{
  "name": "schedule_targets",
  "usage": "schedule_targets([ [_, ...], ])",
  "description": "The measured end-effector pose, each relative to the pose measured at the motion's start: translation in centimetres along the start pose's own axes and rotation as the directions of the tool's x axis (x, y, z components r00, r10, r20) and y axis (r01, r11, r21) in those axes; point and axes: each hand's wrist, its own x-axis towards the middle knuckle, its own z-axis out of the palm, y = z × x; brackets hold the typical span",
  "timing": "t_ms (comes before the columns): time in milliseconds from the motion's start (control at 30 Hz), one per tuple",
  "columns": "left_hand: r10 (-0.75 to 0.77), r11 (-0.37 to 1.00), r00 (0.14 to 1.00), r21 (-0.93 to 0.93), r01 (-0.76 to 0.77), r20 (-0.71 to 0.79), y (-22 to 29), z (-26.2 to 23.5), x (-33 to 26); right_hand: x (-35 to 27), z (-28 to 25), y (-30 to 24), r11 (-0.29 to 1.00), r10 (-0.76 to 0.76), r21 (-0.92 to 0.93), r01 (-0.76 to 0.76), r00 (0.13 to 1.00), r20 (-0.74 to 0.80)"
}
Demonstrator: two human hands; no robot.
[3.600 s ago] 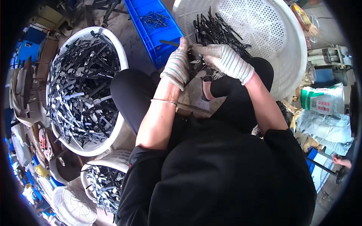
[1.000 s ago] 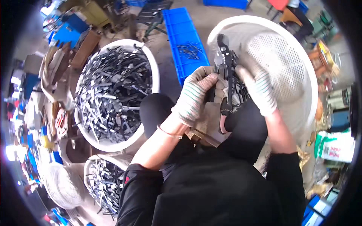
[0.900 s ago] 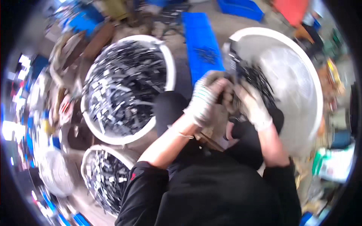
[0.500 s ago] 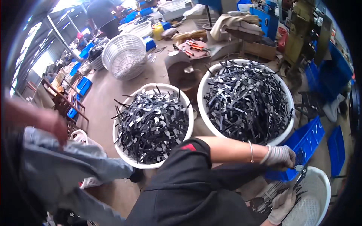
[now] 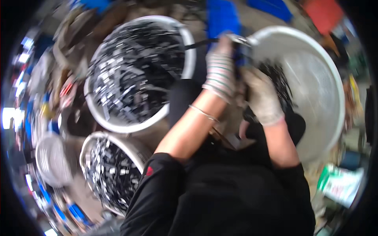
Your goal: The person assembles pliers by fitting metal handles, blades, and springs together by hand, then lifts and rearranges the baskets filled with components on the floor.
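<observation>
The white basket (image 5: 315, 94) on the right holds a dark bundle of strips (image 5: 279, 80), with two full tubs (image 5: 138, 74) at left. The right hand (image 5: 262, 96) is closed around that bundle at the basket's near-left rim. The left hand (image 5: 220, 70) pinches a thin tool (image 5: 212, 40); I judge it best to keep the bundle squeezed firmly and level so no strips slide out.

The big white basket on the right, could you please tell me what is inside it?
The white basket holds a small heap of dark metal pieces near its left rim. The gloved right hand covers part of the heap; blur hides details.
</observation>
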Motion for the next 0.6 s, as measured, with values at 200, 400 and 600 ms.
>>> schedule_targets([
  [200,0.209,0.971,0.978,0.119,-0.205,-0.018,-1.7,-1.6,4.3,0.7,-10.7,0.6,0.831,-0.205,-0.556,-0.007,0.925,-0.319],
  [400,0.169,0.984,0.982,0.075,-0.163,-0.082,-3.5,-0.8,4.5,11.3,-19.6,2.2,0.436,-0.367,-0.894,-0.105,0.886,-0.283],
  [600,0.215,0.957,0.958,0.239,-0.167,-0.191,1.7,-5.9,4.3,22.1,-11.2,4.8,0.089,-0.521,-0.992,0.085,0.853,0.027],
])
